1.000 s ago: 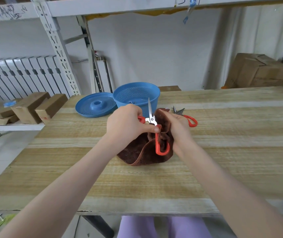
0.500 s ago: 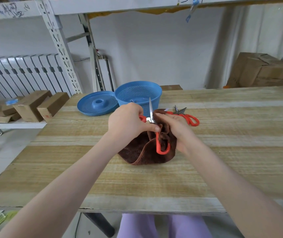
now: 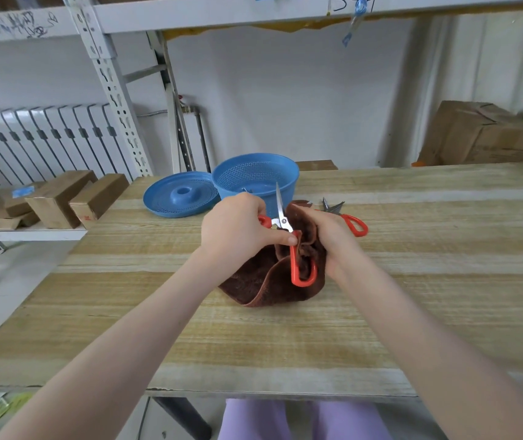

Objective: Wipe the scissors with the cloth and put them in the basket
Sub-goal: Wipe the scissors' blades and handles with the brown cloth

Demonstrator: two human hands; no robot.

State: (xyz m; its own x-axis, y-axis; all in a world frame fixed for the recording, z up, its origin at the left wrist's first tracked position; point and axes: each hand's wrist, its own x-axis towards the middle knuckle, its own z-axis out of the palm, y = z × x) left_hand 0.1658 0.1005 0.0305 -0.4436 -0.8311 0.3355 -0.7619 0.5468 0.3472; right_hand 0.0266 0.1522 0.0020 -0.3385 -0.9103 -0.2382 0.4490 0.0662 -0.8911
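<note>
lid [image 3: 179, 195] lies beside basket [image 3: 288, 185] (spare scissors [image 3: 347, 217] just behind cloth [image 3: 263, 281]).

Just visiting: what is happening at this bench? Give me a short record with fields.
Left hand: grips the held scissors, blades pointing up
Right hand: grips the brown cloth, bunched behind the orange handle
Basket: blue, behind the hands, lid beside it
Second scissors: lying on the table, right of the hands
</note>
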